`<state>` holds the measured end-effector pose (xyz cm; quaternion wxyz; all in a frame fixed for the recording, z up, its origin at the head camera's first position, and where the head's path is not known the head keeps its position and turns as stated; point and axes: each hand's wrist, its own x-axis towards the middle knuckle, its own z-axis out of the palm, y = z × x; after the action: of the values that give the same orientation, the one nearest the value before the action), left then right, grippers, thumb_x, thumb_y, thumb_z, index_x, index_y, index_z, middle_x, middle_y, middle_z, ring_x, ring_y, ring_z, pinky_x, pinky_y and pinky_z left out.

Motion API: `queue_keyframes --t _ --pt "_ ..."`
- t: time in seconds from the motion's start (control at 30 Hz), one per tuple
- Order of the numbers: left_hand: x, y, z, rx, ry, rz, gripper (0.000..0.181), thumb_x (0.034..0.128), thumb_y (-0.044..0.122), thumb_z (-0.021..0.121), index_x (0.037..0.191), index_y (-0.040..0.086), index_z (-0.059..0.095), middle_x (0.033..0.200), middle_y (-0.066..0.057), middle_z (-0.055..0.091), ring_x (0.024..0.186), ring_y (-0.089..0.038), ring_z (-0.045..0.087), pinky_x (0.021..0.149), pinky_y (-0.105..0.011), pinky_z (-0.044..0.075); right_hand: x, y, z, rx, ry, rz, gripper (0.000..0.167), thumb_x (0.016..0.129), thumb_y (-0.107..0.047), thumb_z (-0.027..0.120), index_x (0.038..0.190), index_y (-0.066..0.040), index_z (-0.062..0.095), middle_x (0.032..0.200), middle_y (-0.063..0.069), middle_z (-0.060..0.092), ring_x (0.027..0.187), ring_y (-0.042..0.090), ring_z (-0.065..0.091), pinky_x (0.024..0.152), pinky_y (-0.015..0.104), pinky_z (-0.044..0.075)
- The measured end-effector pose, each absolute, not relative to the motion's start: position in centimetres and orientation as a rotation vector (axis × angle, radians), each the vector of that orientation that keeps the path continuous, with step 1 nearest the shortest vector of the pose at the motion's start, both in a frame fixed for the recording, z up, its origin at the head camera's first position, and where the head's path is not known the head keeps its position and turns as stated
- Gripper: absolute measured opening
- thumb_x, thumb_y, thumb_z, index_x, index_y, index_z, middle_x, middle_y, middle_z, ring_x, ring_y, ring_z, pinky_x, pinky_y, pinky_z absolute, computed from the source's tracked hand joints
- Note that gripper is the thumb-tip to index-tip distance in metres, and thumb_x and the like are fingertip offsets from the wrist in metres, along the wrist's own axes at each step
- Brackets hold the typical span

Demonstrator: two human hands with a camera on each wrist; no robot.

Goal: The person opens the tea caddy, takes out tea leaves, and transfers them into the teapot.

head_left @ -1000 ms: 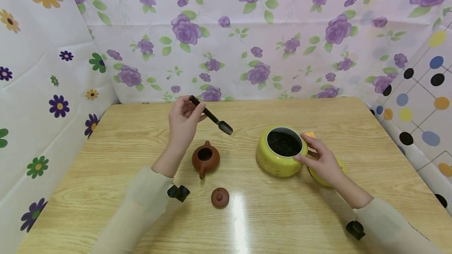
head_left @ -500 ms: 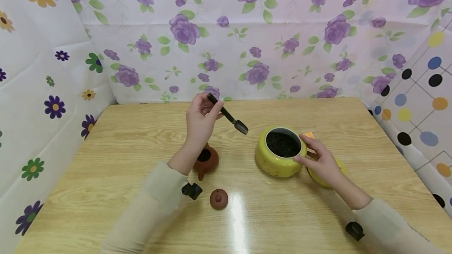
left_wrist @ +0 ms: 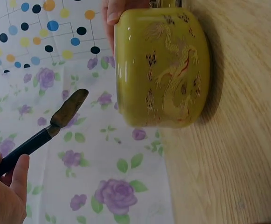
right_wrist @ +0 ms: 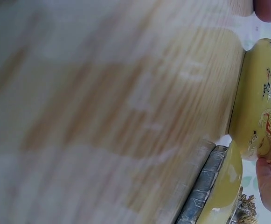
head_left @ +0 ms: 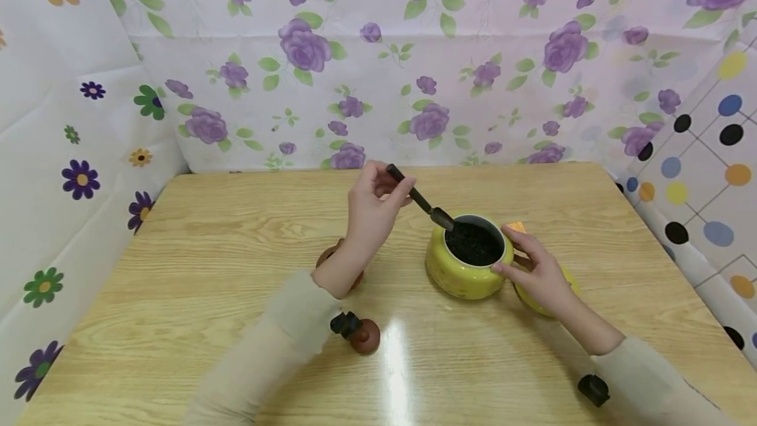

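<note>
In the head view, my left hand (head_left: 374,212) pinches a small scoop (head_left: 420,200) by its black handle, between thumb and fingers. Its blade tilts down over the left rim of a yellow jar (head_left: 464,283). Dark loose contents (head_left: 473,245), like dry tea leaves, fill part of that jar. On the jar's right side, my right hand (head_left: 541,275) grips the rim with the thumb in front and fingers behind. From the left wrist, the scoop (left_wrist: 69,111) shows beside the jar's dragon-printed wall (left_wrist: 163,70), with a gap between them.
A brown clay teapot (head_left: 326,255) is mostly hidden behind my left forearm. Its small round lid (head_left: 368,339) lies nearer me, partly covered by the wrist's black mount. The jar's yellow lid (head_left: 532,300) rests under my right hand, and a small orange item (head_left: 516,227) sits behind the jar.
My left hand has carried the scoop rightward, from above the teapot to the jar's opening. The left forearm now covers most of the teapot. My right hand keeps its hold on the jar.
</note>
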<state>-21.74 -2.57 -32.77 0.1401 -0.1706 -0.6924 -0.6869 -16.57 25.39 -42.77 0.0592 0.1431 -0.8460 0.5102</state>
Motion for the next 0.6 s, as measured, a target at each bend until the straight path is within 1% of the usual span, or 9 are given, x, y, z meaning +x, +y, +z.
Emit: queue_keyframes --t 0.2,0.43,0.6 --pt "-21.4 -1.3 -33.2 -0.548 -2.04 -1.962 0.02 0.0886 0.006 0.067 0.095 -0.003 0.051 0.091 -0.017 0.06 0.082 -0.025 0.063 0.071 -0.027 0.06 -16.6 25.4 -42.6 0.455 -2.556 1.547 0.065 0.086 -0.005 0.069 0.144 -0.001 0.038 0.139 0.02 0.042 0.116 -0.009 0.042 0.089 0.003 0.041" --pt "-21.2 -0.2 -34.0 -0.597 -2.121 -1.894 0.02 0.0895 0.011 0.067 0.094 0.0 0.05 0.091 -0.017 0.062 0.082 -0.025 0.064 0.068 -0.022 0.059 -16.5 25.3 -42.5 0.44 -2.551 1.558 0.065 0.086 -0.005 0.069 0.144 -0.001 0.038 0.139 0.021 0.042 0.115 -0.012 0.041 0.09 0.003 0.041" --pt "-21.1 0.4 -34.7 -0.611 -2.173 -1.858 0.019 0.0901 0.013 0.066 0.094 0.001 0.051 0.09 -0.015 0.063 0.083 -0.024 0.064 0.068 -0.02 0.058 -16.5 25.3 -42.6 0.436 -2.548 1.555 0.065 0.086 -0.004 0.069 0.143 0.0 0.039 0.137 0.02 0.043 0.114 -0.01 0.043 0.089 0.003 0.042"
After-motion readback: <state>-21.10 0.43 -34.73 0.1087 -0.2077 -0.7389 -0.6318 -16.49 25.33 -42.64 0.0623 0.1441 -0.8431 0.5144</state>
